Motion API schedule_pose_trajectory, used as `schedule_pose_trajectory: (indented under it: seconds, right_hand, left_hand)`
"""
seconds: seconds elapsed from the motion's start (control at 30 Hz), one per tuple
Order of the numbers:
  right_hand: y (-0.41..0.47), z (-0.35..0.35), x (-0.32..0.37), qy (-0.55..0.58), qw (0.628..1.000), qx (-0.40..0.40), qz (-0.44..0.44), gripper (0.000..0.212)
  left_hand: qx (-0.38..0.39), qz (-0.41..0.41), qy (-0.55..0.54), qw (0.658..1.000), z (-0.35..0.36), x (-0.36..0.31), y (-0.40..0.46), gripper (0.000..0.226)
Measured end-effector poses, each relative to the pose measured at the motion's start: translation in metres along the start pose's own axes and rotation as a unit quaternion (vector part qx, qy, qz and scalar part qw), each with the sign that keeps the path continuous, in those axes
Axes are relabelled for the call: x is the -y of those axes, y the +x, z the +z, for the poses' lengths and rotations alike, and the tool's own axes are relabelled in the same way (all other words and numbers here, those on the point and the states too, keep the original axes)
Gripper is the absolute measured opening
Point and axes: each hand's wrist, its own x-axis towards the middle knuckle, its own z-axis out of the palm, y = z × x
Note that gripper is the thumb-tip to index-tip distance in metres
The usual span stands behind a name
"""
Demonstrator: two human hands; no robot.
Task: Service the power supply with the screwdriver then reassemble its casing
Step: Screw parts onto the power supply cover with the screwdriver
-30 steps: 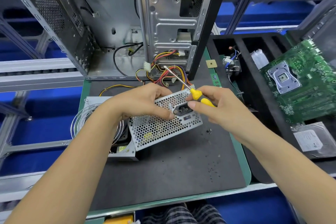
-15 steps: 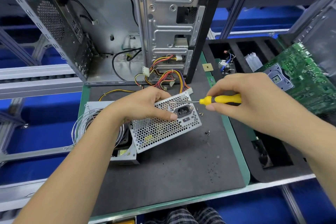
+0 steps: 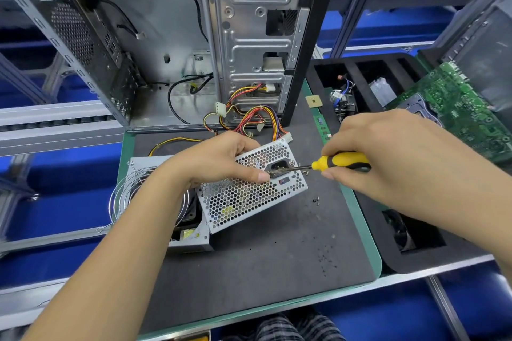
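The silver power supply (image 3: pixel 243 199) lies tilted on the dark mat, its honeycomb face and black mains socket turned up. My left hand (image 3: pixel 219 158) grips its top edge, thumb pressed near the socket. My right hand (image 3: pixel 388 152) holds the yellow-and-black screwdriver (image 3: pixel 340 161) nearly level, the tip at the left side of the socket by my left thumb. The lower casing half with the fan and wire guard (image 3: pixel 149 196) sits under and left of the unit. Coloured cables (image 3: pixel 249 119) run from it toward the tower.
An open computer tower (image 3: pixel 249 36) stands behind the mat. Loose screws (image 3: pixel 316 200) lie on the mat (image 3: pixel 277 257) right of the unit. A black foam tray (image 3: pixel 415 252) on the right holds a green motherboard (image 3: pixel 457 111) and small parts. A small chip (image 3: pixel 313 101) rests near the tower's foot.
My right hand swung the screwdriver from pointing up and away to nearly level, and its tip has moved onto the socket area. My left hand kept its hold on the unit.
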Motion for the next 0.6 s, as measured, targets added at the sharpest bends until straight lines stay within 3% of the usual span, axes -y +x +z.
schedule_pose_trajectory:
  seconds: [0.6]
  right_hand:
    - [0.002,-0.008,0.013,-0.064,0.997,0.031,0.005,0.027]
  left_hand:
    - [-0.004,-0.012,0.004,1.000,0.000,-0.002,-0.002,0.022]
